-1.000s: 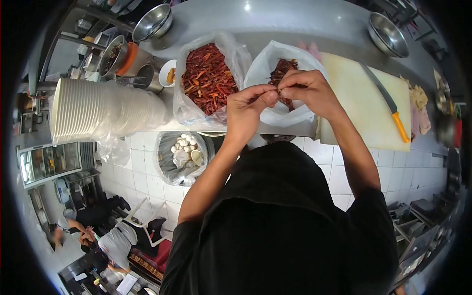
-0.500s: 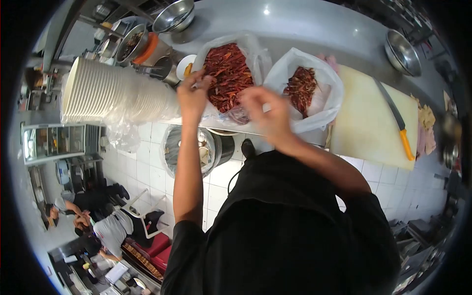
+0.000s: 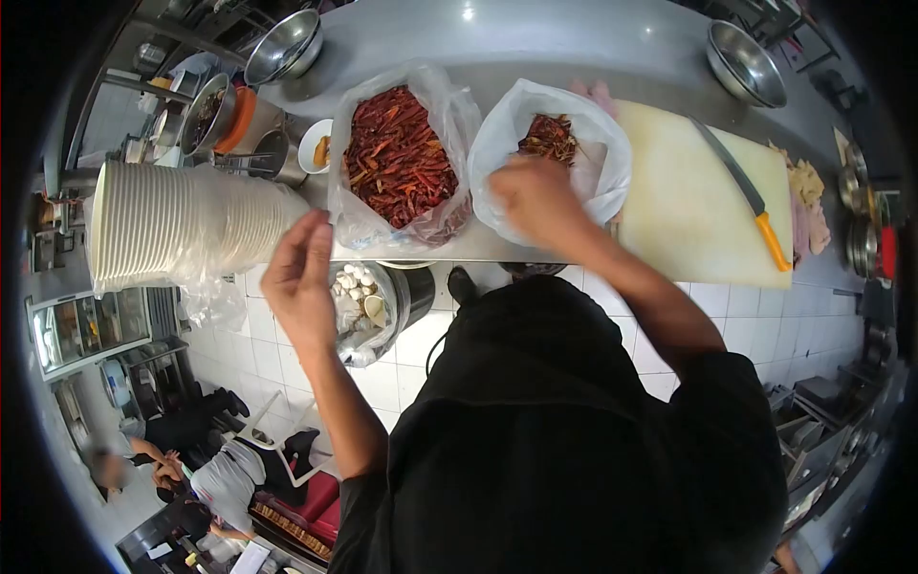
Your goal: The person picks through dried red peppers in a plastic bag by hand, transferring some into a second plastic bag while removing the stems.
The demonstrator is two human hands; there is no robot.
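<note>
My left hand (image 3: 301, 282) hangs in front of the counter edge, near the stack of pale bowls (image 3: 182, 225). Its fingers are loosely stretched and hold nothing. To its right a clear plastic bag (image 3: 464, 120) stands open, filled with dried red chillies (image 3: 397, 158). Over the near left side of a white plastic bag (image 3: 612, 163) is my right hand (image 3: 540, 196), smeared by motion, its fingers hidden from me. Inside that bag lies a smaller heap of dried chillies (image 3: 550, 139).
A yellow-handled knife (image 3: 732, 172) lies on the cutting board (image 3: 665, 230) at right. Metal bowls (image 3: 287, 46) and a small white bowl (image 3: 314, 148) stand at left, another metal bowl (image 3: 746, 65) at far right. Below the counter is a lined bin (image 3: 406, 297). Co-workers (image 3: 229, 483) are at lower left.
My left hand has left the chilli bag and come down toward me. My right hand has moved from between the bags to over the white one. The view has shifted.
</note>
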